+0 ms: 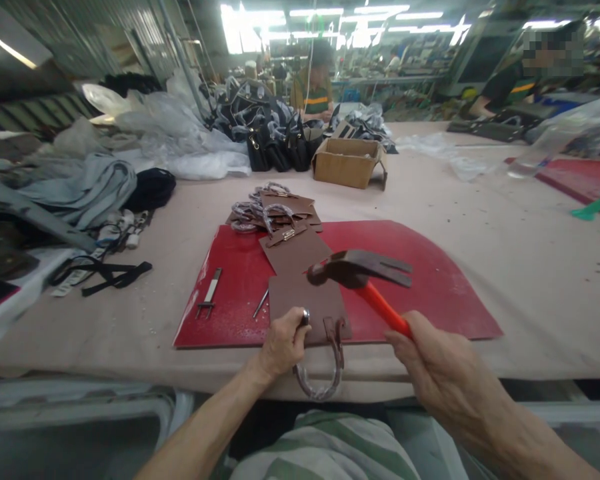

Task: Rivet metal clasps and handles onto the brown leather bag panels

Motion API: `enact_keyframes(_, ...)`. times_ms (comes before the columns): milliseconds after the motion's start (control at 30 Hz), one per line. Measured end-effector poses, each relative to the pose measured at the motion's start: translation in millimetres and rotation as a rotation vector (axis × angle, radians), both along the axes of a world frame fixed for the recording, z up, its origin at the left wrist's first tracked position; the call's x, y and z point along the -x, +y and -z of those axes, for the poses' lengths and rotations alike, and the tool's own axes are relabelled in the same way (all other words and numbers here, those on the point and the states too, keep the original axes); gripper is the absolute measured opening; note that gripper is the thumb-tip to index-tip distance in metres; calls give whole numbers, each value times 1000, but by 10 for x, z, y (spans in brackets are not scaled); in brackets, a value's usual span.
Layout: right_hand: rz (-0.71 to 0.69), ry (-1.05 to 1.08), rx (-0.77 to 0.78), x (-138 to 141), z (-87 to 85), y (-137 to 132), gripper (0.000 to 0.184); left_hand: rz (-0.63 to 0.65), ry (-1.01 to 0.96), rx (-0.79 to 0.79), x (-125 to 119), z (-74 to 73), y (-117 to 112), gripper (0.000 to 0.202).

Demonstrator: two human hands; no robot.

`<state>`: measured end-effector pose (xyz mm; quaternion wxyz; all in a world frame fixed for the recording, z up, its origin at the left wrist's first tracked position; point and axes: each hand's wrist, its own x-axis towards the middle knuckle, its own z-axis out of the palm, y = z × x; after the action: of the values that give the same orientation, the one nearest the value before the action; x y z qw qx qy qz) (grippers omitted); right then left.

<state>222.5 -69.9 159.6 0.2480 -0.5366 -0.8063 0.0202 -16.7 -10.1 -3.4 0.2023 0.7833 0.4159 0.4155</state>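
Note:
My right hand [437, 360] grips the orange handle of a claw hammer [347, 268], whose head hangs over a brown leather panel [300, 297]. In my left hand [284, 341], closed in a fist, is a metal punch [305, 316]; only its shiny round top shows, and its lower end is hidden. The fist rests at the panel's near part, beside a plastic-wrapped bag handle [320, 392] that loops over the table edge. Under the panel lies a red board [400, 300]. More brown panels [296, 248] with wrapped handles are piled just behind.
On the board's left lie a pronged metal tool [210, 293] and a thin metal rod [261, 303]. Black straps [115, 272] are further left. A cardboard box [347, 163] and black handbags [275, 143] stand at the back. Two people work across the table.

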Motion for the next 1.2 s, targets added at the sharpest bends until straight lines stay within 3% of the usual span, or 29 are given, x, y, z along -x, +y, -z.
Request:
enact_keyframes(100,151,108,217,-127,158,130,30,4,-6,14,17,-19,-4,13)
enact_keyframes(200,266,155,415,-312,536,299,32,23,-7,14,34,-35,-6,15)
enact_keyframes(300,420,19,497,-447,884,414,29,51,-30,21,48,-72,-7,16)
enact_keyframes(367,486,-114,425,-436,1004,431,31,77,-58,22,54,-112,-5,15)
enact_keyframes(433,437,-191,233,-324,1053,410,41,94,-80,22,58,-155,3,13)
enact_keyframes(500,274,-204,59,-131,1088,373,54,90,-83,29,61,-189,15,10)
enact_keyframes(600,30,-178,57,207,1198,323,64,76,-80,28,66,-208,30,9)
enact_keyframes(667,-29,-195,114,387,1305,304,61,70,-92,19,72,-203,33,11)
enact_keyframes(900,23,-202,98,526,1499,263,51,27,-115,-43,102,-154,-33,15)
enact_keyframes(1067,35,-175,78,517,1546,240,52,-116,-157,-22,141,-169,-74,12)
enact_keyframes(1200,46,-157,68,532,1588,231,54,-86,-142,-37,131,-204,-67,9)
